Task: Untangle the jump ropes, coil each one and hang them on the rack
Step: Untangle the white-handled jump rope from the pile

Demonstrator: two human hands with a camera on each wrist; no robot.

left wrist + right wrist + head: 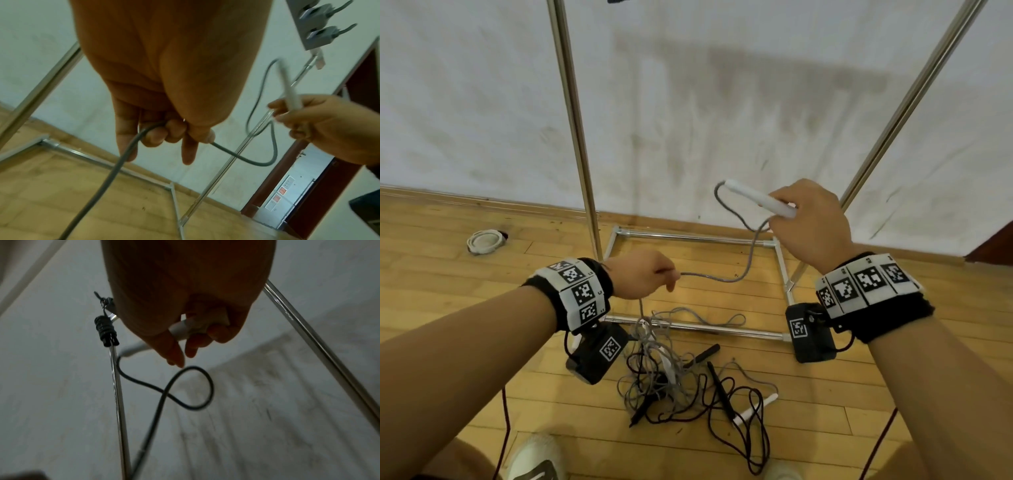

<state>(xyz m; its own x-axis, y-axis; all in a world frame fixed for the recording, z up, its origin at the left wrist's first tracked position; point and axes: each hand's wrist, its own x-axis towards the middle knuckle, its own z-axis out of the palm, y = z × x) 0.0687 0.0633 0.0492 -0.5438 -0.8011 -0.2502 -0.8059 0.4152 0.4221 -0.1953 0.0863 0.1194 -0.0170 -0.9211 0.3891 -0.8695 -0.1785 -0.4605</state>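
Observation:
My right hand grips the white handle of a grey jump rope, raised in front of the rack's right pole. The grey cord loops off the handle tip and sags across to my left hand, which pinches it with curled fingers. From that hand the cord drops to a tangled heap of grey and black ropes on the floor, with black handles and white handles among it. In the right wrist view a coiled black rope hangs high on the rack.
The chrome rack's base frame lies on the wooden floor against a white wall, its left pole upright. A coiled white cord lies by the skirting at left. My shoes stand just short of the heap.

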